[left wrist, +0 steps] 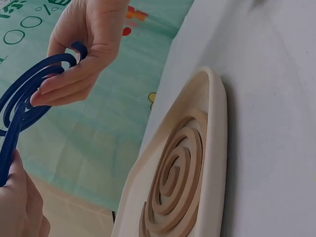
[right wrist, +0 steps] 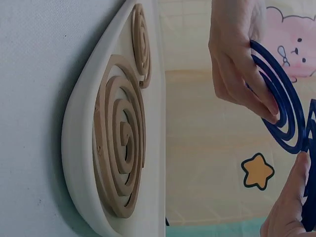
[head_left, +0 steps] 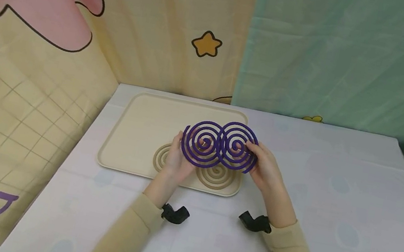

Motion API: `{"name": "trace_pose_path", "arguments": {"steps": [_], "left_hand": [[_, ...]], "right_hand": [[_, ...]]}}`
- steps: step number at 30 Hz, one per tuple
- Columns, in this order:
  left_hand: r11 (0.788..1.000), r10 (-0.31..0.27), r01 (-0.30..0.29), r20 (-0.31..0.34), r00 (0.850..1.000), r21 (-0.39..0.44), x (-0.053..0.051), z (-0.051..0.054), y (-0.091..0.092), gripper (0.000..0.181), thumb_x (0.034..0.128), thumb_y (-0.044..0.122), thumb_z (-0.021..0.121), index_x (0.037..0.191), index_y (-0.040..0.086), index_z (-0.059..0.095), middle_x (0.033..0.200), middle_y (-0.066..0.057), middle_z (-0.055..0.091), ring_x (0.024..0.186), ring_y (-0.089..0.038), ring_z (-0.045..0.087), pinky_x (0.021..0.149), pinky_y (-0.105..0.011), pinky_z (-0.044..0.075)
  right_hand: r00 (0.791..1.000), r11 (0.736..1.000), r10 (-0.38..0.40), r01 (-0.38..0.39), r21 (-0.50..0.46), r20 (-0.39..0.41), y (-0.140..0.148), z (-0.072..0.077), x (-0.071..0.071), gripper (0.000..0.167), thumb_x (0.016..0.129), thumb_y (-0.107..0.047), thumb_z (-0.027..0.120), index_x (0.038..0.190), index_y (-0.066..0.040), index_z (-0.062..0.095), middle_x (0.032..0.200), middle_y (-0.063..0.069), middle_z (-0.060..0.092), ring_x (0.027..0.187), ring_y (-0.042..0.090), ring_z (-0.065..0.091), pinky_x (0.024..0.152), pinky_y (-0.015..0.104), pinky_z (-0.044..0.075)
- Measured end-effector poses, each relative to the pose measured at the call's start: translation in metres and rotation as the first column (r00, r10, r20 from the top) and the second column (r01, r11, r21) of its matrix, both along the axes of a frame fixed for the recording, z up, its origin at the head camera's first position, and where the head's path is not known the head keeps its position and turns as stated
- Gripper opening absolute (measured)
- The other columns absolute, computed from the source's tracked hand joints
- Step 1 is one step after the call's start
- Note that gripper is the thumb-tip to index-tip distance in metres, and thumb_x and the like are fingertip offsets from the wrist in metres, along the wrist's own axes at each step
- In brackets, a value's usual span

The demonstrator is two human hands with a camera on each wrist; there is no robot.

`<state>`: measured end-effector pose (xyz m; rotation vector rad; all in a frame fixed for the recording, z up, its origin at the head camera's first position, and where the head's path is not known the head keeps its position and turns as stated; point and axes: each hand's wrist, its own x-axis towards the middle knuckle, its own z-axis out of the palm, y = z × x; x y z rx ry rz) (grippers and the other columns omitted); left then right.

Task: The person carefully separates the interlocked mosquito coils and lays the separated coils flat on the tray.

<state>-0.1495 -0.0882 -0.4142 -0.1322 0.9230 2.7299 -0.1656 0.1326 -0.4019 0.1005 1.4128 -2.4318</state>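
Two dark purple mosquito coils are held up above the tray, their inner edges overlapping in the head view. My left hand (head_left: 180, 165) grips the left purple coil (head_left: 205, 142), with fingers behind its rings. On the other side, my right hand (head_left: 267, 169) pinches the outer rings of the right purple coil (head_left: 237, 145), thumb on top. Whether the two coils are hooked together I cannot tell. Below them, a brown mosquito coil (head_left: 216, 177) lies flat in the cream tray (head_left: 140, 128). A second brown coil (head_left: 159, 157) is partly hidden by my left hand.
The tray stands on a table with a pale cloth (head_left: 318, 200), toward the back. Printed curtains hang behind and to the left of the table. Black wrist mounts (head_left: 175, 214) sit at both cuffs of the beige sleeves.
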Motion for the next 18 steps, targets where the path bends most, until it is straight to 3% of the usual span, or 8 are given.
{"name": "trace_pose_path", "arguments": {"steps": [9,14,18], "left_hand": [[0.995,-0.091,0.093,-0.059,0.994,0.029,-0.01,0.004,-0.021,0.042,0.1084,0.04,0.022,0.114,0.019,0.057,0.107,0.004,0.063,0.095,-0.009,0.06,0.092,-0.025,0.049],[0.991,-0.114,0.114,0.003,0.993,0.066,-0.018,0.0,-0.032,0.03,0.109,0.029,0.03,0.114,0.013,0.055,0.106,0.0,0.062,0.088,-0.011,0.062,0.088,-0.022,0.05],[0.993,-0.108,0.106,0.036,0.994,0.053,-0.023,-0.006,-0.038,0.028,0.1089,0.027,0.031,0.116,0.012,0.053,0.111,-0.001,0.061,0.089,-0.011,0.061,0.09,-0.022,0.049]], "right_hand": [[0.998,0.995,0.051,-0.054,0.088,0.033,0.012,-0.009,-0.017,0.027,0.105,-0.015,0.042,0.131,-0.005,0.04,0.099,-0.007,0.066,0.085,0.003,0.064,0.077,0.015,0.054],[0.994,0.99,0.083,-0.091,0.107,0.073,0.017,-0.014,-0.031,0.046,0.105,-0.016,0.042,0.145,0.001,0.026,0.097,-0.007,0.065,0.085,0.002,0.063,0.077,0.015,0.053],[0.994,0.993,0.058,-0.068,0.101,0.094,0.019,-0.018,-0.042,0.039,0.105,-0.014,0.043,0.139,0.0,0.032,0.091,-0.007,0.067,0.08,0.002,0.064,0.073,0.015,0.054]]}}
